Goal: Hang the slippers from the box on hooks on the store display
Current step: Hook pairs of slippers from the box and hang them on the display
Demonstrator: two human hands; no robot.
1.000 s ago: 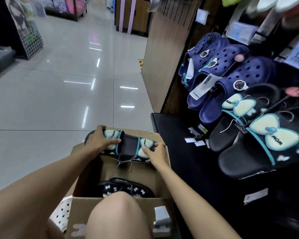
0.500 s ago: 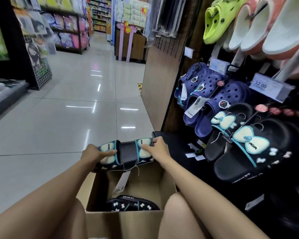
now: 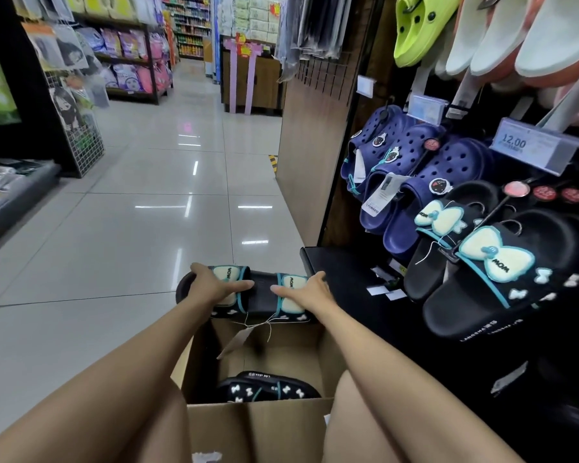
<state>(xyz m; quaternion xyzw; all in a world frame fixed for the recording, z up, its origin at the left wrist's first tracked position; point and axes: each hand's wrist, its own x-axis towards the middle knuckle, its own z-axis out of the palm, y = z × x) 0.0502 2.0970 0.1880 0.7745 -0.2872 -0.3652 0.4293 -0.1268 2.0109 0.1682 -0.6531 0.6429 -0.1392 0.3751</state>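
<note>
A pair of black slippers point(image 3: 263, 289) with cream bows and teal trim is held above the far end of the cardboard box point(image 3: 258, 426). My left hand point(image 3: 214, 284) grips the left slipper over its strap. My right hand point(image 3: 306, 290) grips the right slipper the same way. A paper tag point(image 3: 236, 340) dangles on string below the pair. Another black slipper pair point(image 3: 268, 390) lies inside the box. Matching black bow slippers point(image 3: 492, 272) hang on a display hook point(image 3: 505, 203) at the right.
Navy clogs point(image 3: 411, 182) hang left of the black ones, with lime and pale slippers point(image 3: 502, 35) above and a 12.00 price label point(image 3: 528, 145). A black base shelf point(image 3: 348, 279) sits under the display. Tiled aisle floor point(image 3: 131, 228) stretches left, with shelving point(image 3: 30, 111) beyond.
Both hands have lifted the slipper pair up out of the box. The view has tilted upward, showing more of the display and aisle.
</note>
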